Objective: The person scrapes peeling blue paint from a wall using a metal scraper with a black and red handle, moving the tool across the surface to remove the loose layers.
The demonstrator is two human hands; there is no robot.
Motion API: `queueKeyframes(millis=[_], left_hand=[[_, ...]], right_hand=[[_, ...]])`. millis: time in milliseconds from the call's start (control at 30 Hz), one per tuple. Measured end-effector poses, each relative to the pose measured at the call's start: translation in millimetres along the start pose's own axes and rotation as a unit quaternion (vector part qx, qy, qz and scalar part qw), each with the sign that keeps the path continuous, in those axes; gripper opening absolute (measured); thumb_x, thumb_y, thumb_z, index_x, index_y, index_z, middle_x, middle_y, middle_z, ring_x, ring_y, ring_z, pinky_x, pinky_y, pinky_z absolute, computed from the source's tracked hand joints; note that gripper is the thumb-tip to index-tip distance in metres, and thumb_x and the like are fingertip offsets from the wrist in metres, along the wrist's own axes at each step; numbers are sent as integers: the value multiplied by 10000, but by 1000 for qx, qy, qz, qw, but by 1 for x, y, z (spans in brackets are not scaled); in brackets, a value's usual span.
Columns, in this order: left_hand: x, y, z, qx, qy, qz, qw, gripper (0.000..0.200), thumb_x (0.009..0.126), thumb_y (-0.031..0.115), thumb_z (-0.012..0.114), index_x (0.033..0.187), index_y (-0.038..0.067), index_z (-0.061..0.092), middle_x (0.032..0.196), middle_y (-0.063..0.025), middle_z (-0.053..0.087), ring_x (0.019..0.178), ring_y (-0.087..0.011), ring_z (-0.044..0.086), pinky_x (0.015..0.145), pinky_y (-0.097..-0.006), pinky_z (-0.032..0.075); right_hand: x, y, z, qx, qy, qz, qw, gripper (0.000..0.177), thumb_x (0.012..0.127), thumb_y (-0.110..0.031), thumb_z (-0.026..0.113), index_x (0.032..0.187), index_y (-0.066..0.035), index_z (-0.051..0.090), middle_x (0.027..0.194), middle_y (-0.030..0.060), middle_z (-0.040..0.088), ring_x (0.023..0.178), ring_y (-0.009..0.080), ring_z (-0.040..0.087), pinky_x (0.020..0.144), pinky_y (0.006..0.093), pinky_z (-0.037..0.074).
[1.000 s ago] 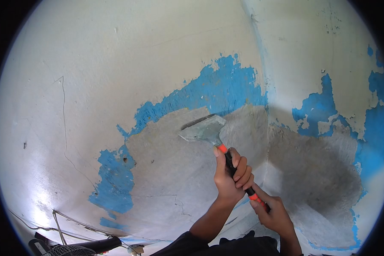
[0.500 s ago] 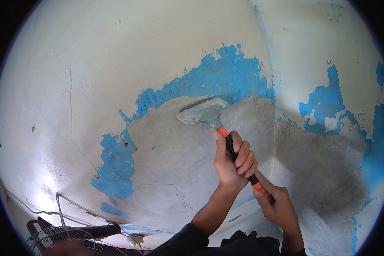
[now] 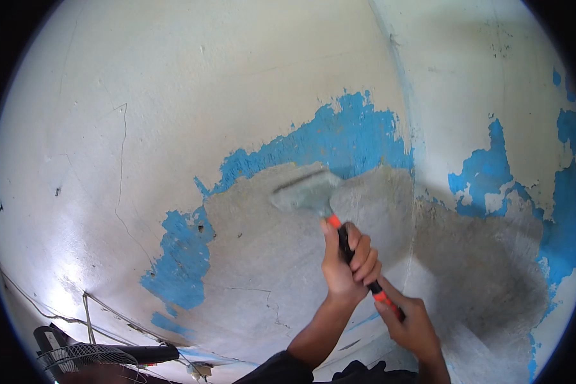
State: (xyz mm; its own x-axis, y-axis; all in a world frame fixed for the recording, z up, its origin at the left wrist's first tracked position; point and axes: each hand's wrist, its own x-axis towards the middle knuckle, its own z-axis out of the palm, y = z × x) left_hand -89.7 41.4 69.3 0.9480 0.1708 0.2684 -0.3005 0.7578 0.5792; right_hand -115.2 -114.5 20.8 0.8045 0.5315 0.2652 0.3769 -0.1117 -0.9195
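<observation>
A wall scraper (image 3: 308, 194) with a wide grey head and a black and orange handle slants up to the left, its head slightly blurred. Its blade edge is right by the lower border of a blue paint patch (image 3: 339, 137), over bare grey plaster (image 3: 256, 249). My left hand (image 3: 349, 265) is wrapped round the upper handle, thumb along it near the orange collar. Lower down, my right hand (image 3: 413, 323) grips the orange and black end of the same handle.
White paint (image 3: 173, 77) covers the upper wall. The right-hand wall past the corner has more blue patches (image 3: 486, 166) and grey plaster (image 3: 486, 269). At lower left, a fan with a wire cage (image 3: 86, 356) stands near cables (image 3: 88, 317) and a small socket box (image 3: 201, 369).
The view has tilted up, so the wall sits lower in frame. The scraper head also appears lower, still near the blue paint's bottom border. Both hands keep their hold.
</observation>
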Motion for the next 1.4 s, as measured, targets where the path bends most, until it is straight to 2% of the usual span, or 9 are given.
queueKeyframes(millis=[200,400,733,933,1067,1167,1267,1367,1400], left_hand=[[17,6,12,10,-8,21,1000,561,977,630,283,752,131,404,488,43,287,323,-75,218,288,-243,202],[0,-3,5,-6,-11,7,1000,543,987,611,285,757,132,398,494,45,282,331,-63,222,289,-235,206],[2,-5,9,10,11,18,1000,525,993,595,306,753,135,393,493,51,265,335,-55,215,290,-229,207],[10,0,22,22,12,29,999,526,993,595,304,751,137,395,493,54,262,334,-55,205,291,-227,203],[2,-3,17,33,33,15,999,527,997,588,301,740,137,393,492,56,259,335,-52,204,291,-224,201],[4,-2,11,46,23,8,999,533,994,594,304,733,138,394,490,56,263,333,-52,206,290,-224,196],[11,1,18,37,16,15,999,535,992,597,302,733,138,394,489,56,270,329,-53,210,288,-223,193],[9,4,18,28,2,23,999,537,991,601,300,736,137,395,488,55,275,331,-51,216,288,-221,194],[6,3,16,26,6,20,999,536,991,600,300,739,137,396,488,55,276,331,-51,216,288,-221,195]], right_hand=[[15,-10,-6,41,37,-31,998,469,920,-176,629,1353,-37,513,625,172,532,542,143,469,572,301,445],[-2,3,0,20,12,-5,1000,461,927,-187,621,1348,-33,510,638,187,544,542,161,500,584,306,458],[-3,-9,-8,23,14,-11,1000,458,932,-174,616,1359,-49,509,596,132,496,542,124,464,552,305,434],[8,-12,-16,50,16,-31,998,487,926,-158,620,1382,-50,484,645,115,530,570,112,465,567,298,437],[-8,0,-8,84,-29,12,996,526,905,-151,644,1385,-23,471,696,123,584,600,119,478,605,283,452],[-17,25,11,118,43,-52,991,521,898,-137,646,1376,-16,481,726,139,598,618,123,500,622,280,458],[-5,11,7,58,74,-83,992,516,885,-125,658,1363,-14,498,744,153,600,628,144,542,623,293,465],[-6,5,5,44,73,-87,993,506,873,-112,670,1345,-14,518,745,159,612,615,180,574,615,307,472],[-10,5,5,36,69,-80,994,494,869,-100,668,1331,-1,526,727,145,603,616,155,552,614,294,466]])
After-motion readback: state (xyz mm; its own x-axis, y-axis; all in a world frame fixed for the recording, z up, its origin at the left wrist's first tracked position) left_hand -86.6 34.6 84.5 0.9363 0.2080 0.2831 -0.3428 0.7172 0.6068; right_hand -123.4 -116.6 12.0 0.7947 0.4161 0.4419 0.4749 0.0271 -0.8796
